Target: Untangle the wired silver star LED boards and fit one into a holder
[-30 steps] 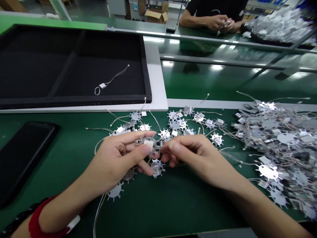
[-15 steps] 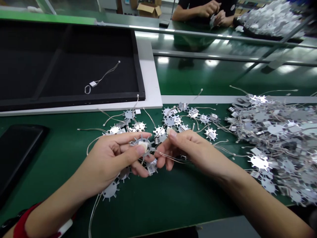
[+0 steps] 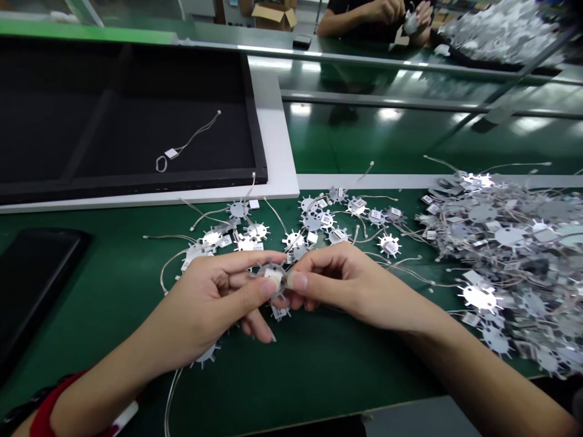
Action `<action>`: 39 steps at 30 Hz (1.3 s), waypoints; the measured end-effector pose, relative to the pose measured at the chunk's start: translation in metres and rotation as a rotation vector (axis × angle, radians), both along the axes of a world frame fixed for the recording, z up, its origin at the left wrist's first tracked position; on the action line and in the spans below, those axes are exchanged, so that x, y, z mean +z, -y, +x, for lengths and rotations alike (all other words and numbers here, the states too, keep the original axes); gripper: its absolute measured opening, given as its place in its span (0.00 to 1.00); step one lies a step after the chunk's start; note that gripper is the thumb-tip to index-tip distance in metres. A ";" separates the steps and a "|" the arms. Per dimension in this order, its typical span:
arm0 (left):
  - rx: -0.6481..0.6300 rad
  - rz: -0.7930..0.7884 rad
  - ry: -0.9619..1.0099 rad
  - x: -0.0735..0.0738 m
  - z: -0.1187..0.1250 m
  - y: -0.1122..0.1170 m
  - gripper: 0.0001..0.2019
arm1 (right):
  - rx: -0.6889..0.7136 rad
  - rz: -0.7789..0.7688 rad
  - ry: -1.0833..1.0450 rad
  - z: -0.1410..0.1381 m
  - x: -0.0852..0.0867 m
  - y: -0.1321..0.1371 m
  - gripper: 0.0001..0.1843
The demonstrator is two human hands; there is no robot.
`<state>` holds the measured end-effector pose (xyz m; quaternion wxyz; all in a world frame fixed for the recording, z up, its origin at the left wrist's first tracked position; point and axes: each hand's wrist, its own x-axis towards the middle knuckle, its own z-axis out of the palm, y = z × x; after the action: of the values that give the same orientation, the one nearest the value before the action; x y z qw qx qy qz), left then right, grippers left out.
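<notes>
Left grip (image 3: 218, 297) pinched on the toothed metal disc (image 3: 276, 269), white block (image 3: 272, 277) toward you, above the tabletop (image 3: 319, 376), back from its near edge. Your right grip (image 3: 350, 280), narrow, sits at the disc's right rim; contents hidden.

A thin gray disc (image 3: 271, 269), short prongs around its rim, is held up, partly hidden, in front of the black tray's (image 3: 182, 182) near right corner (a white block (image 3: 274, 276) sits on its face).
</notes>
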<state>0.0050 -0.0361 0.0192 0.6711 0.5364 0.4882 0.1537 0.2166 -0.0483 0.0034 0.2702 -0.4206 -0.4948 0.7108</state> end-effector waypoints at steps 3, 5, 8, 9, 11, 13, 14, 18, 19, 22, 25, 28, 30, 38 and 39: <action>0.020 0.002 0.005 0.000 0.001 0.002 0.24 | -0.003 -0.009 -0.003 0.000 0.000 0.000 0.11; 0.045 0.005 0.008 0.000 0.002 0.003 0.23 | -0.014 0.002 0.002 0.000 0.000 0.000 0.10; 0.078 0.018 0.036 -0.003 0.002 0.004 0.24 | -0.026 0.041 0.034 0.000 -0.001 -0.001 0.11; 0.085 0.031 0.052 -0.004 0.001 0.004 0.24 | -0.025 0.066 0.054 0.000 -0.001 0.000 0.12; 0.093 0.080 0.092 -0.007 -0.001 0.003 0.24 | -0.034 0.164 0.115 0.000 -0.001 0.001 0.12; 0.092 0.150 0.138 -0.011 -0.003 0.001 0.24 | -0.086 0.406 0.230 0.000 -0.001 0.003 0.10; 0.095 0.186 0.163 -0.013 -0.004 0.000 0.23 | -0.126 0.600 0.309 0.002 -0.001 0.004 0.09; 0.165 0.288 0.227 -0.019 -0.008 -0.003 0.19 | -0.204 1.441 0.625 0.013 -0.004 0.010 0.08; 0.177 0.301 0.231 -0.020 -0.009 -0.003 0.19 | -0.190 1.559 0.680 0.017 -0.004 0.012 0.09; 0.162 0.311 0.258 -0.021 -0.009 0.000 0.19 | -0.138 1.712 0.790 0.025 -0.004 0.021 0.10; 0.130 0.339 0.328 -0.022 -0.008 0.004 0.17 | -0.218 1.593 0.882 0.019 -0.002 0.036 0.11; 0.027 0.455 0.366 -0.025 -0.008 0.005 0.21 | -0.281 1.469 0.874 0.008 -0.001 0.050 0.12; -0.098 0.560 0.331 -0.027 -0.009 0.004 0.26 | -0.263 1.453 0.855 0.003 -0.001 0.055 0.11; -0.134 0.811 0.236 -0.028 -0.012 0.006 0.25 | -0.008 1.788 0.874 0.021 0.001 0.033 0.11; -0.106 0.825 0.227 -0.027 -0.012 0.008 0.25 | 0.032 1.839 0.877 0.023 0.001 0.029 0.11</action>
<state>-0.0072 -0.0440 -0.0082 0.4569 0.7638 0.2808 0.3593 0.2398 -0.0770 0.0048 0.2739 -0.2668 -0.9104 -0.1579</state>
